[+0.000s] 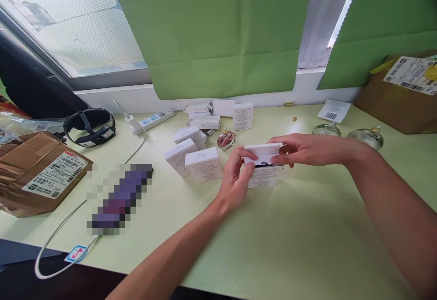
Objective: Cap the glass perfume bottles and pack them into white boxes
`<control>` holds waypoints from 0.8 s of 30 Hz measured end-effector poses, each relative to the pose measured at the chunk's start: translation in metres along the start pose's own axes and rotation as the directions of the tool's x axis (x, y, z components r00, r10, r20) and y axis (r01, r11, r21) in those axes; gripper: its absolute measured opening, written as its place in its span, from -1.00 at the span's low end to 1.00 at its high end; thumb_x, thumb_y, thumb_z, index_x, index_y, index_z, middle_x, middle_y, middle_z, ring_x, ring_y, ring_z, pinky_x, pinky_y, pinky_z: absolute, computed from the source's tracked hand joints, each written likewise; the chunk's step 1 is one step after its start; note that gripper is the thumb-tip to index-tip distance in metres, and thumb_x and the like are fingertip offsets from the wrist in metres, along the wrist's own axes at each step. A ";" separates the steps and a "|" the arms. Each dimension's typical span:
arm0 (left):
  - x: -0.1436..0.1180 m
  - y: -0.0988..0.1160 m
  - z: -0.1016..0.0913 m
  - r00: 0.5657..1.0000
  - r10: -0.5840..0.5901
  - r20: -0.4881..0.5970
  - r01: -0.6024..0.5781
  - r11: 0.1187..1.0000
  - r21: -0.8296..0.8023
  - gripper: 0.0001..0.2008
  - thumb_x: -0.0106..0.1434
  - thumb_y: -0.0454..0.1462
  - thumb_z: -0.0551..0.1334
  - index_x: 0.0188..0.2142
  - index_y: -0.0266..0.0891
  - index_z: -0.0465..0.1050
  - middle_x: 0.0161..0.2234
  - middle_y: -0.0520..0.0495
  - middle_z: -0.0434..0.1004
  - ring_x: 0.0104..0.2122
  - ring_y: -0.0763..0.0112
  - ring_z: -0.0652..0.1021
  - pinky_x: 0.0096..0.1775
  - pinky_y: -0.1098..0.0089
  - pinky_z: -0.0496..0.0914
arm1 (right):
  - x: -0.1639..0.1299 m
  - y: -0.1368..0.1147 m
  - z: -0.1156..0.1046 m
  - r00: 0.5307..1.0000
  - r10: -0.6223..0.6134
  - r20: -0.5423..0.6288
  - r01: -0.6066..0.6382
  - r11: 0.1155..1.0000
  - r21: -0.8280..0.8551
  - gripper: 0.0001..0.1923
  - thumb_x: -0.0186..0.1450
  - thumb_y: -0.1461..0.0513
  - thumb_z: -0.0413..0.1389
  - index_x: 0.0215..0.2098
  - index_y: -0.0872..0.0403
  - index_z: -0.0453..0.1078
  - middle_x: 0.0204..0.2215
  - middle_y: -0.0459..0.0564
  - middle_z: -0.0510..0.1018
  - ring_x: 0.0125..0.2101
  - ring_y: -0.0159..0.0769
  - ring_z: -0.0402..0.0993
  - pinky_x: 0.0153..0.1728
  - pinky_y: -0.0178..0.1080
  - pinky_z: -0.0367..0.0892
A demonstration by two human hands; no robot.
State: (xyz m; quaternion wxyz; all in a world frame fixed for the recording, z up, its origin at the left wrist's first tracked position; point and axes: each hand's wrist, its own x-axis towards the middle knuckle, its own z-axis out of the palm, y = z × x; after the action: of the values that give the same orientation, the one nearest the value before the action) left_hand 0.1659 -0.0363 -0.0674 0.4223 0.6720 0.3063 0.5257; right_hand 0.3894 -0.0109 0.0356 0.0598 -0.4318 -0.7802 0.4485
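Note:
A small white printed box stands upright on the table between my hands, its top flap raised and something dark showing just inside the opening. My left hand grips the box's left side, fingers behind and thumb at the front edge. On the right, my right hand pinches the box's upper right corner by the flap. Just left of the box sits a round compact-like item with a gold top and a reddish body. Closed white boxes stand beside my left hand.
More white boxes lie at the back near a power strip. Two round glass-like items sit beyond my right arm. Cartons flank the table; a blurred phone-like object, cable and head strap are left.

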 end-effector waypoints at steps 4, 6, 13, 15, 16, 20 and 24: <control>-0.001 -0.001 0.005 0.997 -0.034 -0.074 0.026 0.993 -0.114 -0.84 0.37 -0.22 0.15 -0.16 -0.11 0.13 -0.20 0.01 0.27 -0.24 0.41 0.37 -0.20 0.40 0.29 | 0.002 0.001 0.000 1.000 -0.009 0.000 0.009 1.000 0.001 -0.55 0.25 -0.11 0.17 -0.02 -0.06 0.43 -0.28 -0.01 0.58 -0.24 -0.14 0.48 -0.32 -0.20 0.30; -0.001 0.000 0.007 0.995 -0.055 -0.085 0.041 0.987 -0.156 -0.79 0.37 -0.26 0.13 -0.11 -0.06 0.06 -0.20 0.03 0.29 -0.24 0.42 0.38 -0.19 0.40 0.30 | 0.000 -0.002 0.001 0.999 0.002 -0.038 -0.004 0.999 -0.034 -0.51 0.26 -0.12 0.16 0.07 -0.11 0.42 -0.30 -0.04 0.58 -0.26 -0.16 0.47 -0.35 -0.22 0.27; -0.001 0.006 0.002 0.998 -0.065 0.013 0.065 0.998 0.023 -0.82 0.41 -0.29 0.03 -0.05 -0.12 0.33 -0.13 -0.05 0.41 -0.18 0.34 0.41 -0.15 0.36 0.31 | -0.011 -0.017 0.001 0.990 0.025 -0.140 -0.050 0.983 -0.178 -0.55 0.33 -0.15 0.06 0.13 -0.29 0.40 -0.31 -0.13 0.58 -0.34 -0.22 0.45 -0.37 -0.24 0.22; 0.000 0.008 0.001 0.999 -0.040 0.017 0.040 0.998 0.054 -0.79 0.40 -0.33 0.02 -0.08 -0.14 0.38 -0.10 -0.06 0.44 -0.12 0.31 0.41 -0.09 0.35 0.31 | -0.011 -0.018 0.001 0.988 -0.003 -0.154 -0.026 0.982 -0.188 -0.59 0.36 -0.11 0.03 0.09 -0.26 0.45 -0.28 -0.12 0.60 -0.32 -0.21 0.47 -0.35 -0.23 0.23; 0.000 0.008 0.001 0.999 -0.029 0.020 0.027 0.998 0.059 -0.77 0.39 -0.35 0.01 -0.09 -0.14 0.39 -0.09 -0.06 0.44 -0.09 0.30 0.41 -0.07 0.34 0.30 | -0.011 -0.017 0.001 0.988 -0.010 -0.153 -0.021 0.980 -0.199 -0.60 0.36 -0.10 0.03 0.07 -0.24 0.47 -0.26 -0.11 0.61 -0.31 -0.20 0.47 -0.35 -0.23 0.23; 0.001 0.008 0.001 1.000 -0.020 0.023 0.019 0.999 0.044 -0.74 0.36 -0.38 0.00 -0.09 -0.15 0.41 -0.08 -0.06 0.44 -0.08 0.32 0.42 -0.05 0.35 0.30 | -0.009 -0.015 0.001 0.990 0.005 -0.141 -0.040 0.969 -0.243 -0.62 0.33 -0.09 0.06 0.02 -0.23 0.51 -0.17 -0.11 0.63 -0.30 -0.18 0.50 -0.37 -0.22 0.24; 0.001 0.007 0.000 0.999 -0.037 0.033 0.035 0.998 0.050 -0.73 0.36 -0.36 0.00 -0.07 -0.15 0.41 -0.06 -0.07 0.45 -0.08 0.30 0.43 -0.05 0.34 0.31 | -0.009 -0.015 0.002 0.990 -0.015 -0.142 -0.020 0.970 -0.243 -0.61 0.30 -0.07 0.10 0.05 -0.24 0.51 -0.05 -0.14 0.62 -0.23 -0.18 0.52 -0.34 -0.23 0.27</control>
State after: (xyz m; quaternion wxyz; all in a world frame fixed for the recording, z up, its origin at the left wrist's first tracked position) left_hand 0.1663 -0.0389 -0.0604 0.4202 0.6855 0.3238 0.4987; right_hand 0.3844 -0.0222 0.0484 0.0615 -0.4677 -0.8227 0.3173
